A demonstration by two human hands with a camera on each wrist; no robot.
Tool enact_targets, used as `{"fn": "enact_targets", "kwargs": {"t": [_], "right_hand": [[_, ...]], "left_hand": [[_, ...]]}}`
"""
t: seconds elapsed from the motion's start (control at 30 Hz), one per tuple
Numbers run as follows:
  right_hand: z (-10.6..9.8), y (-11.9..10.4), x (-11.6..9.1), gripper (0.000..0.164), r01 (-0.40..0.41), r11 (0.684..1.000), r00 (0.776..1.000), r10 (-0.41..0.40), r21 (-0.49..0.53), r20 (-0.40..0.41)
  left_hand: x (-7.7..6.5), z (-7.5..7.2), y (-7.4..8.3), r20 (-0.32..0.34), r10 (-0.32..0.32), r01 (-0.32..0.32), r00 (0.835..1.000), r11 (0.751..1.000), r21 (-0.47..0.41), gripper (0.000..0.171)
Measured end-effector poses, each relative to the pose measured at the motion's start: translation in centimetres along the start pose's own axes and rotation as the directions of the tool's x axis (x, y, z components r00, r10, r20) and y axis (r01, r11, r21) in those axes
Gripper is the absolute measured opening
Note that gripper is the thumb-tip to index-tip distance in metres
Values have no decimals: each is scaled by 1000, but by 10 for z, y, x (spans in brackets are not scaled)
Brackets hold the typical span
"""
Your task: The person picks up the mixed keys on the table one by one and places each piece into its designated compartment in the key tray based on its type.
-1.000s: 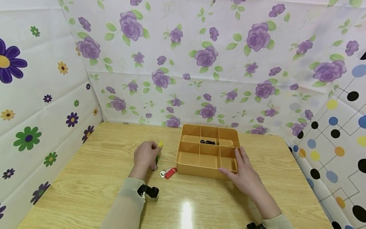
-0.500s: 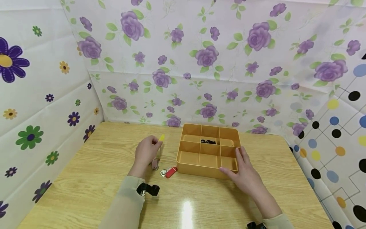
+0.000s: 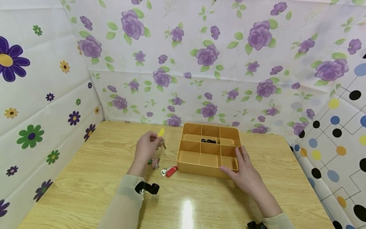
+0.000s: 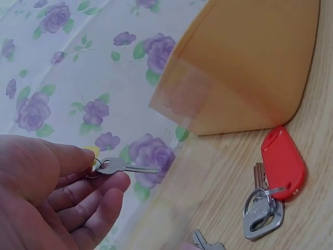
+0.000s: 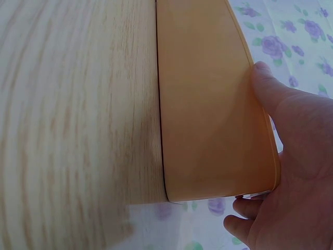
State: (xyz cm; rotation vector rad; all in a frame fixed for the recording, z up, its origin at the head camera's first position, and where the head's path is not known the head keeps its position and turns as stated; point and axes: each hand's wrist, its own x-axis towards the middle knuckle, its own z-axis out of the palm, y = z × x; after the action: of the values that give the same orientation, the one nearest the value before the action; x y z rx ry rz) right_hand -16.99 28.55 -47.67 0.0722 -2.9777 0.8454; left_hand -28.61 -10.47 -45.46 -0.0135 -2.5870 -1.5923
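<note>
- Key of silver metal (image 4: 110, 165) with a yellow tag (image 3: 161, 132), pinched in the left hand (image 3: 146, 147), is now raised left of the tan plastic six-compartment box (image 3: 200, 170), apart from the oblong red tag (image 4: 283, 164).
- Left hand sits farther out than a second ago, baring more of a pink tag (image 3: 155, 163).
- Right hand (image 3: 246, 171) stays spread wide at the box's near right corner.

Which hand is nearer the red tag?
The left hand. It holds a key with a yellow tag, beyond and to the left of the red tag. The right hand is farther right, at the box's near right corner.
</note>
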Motion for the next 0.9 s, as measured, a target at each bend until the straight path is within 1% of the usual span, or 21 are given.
{"fn": "enact_targets", "kwargs": {"t": [0.23,0.33,0.6,0.8,0.9], "right_hand": [[1,2,1,121,-4,1000,1000,4,-9,1],[1,2,1,121,-3,1000,1000,3,-9,1],[1,2,2,123,-8,1000,1000,8,-3,4],[2,2,1,121,-8,1000,1000,8,1,5],[1,1,1,119,-6,1000,1000,6,1,3]], "left_hand": [[0,0,7,2,-24,24,1000,989,-143,13],[0,0,10,7,-27,28,1000,986,-162,11],[-5,0,17,6,-13,14,1000,985,-175,12],[-8,0,24,-2,6,-6,1000,977,-212,13],[-9,1,29,-1,11,-11,1000,967,-254,14]]}}
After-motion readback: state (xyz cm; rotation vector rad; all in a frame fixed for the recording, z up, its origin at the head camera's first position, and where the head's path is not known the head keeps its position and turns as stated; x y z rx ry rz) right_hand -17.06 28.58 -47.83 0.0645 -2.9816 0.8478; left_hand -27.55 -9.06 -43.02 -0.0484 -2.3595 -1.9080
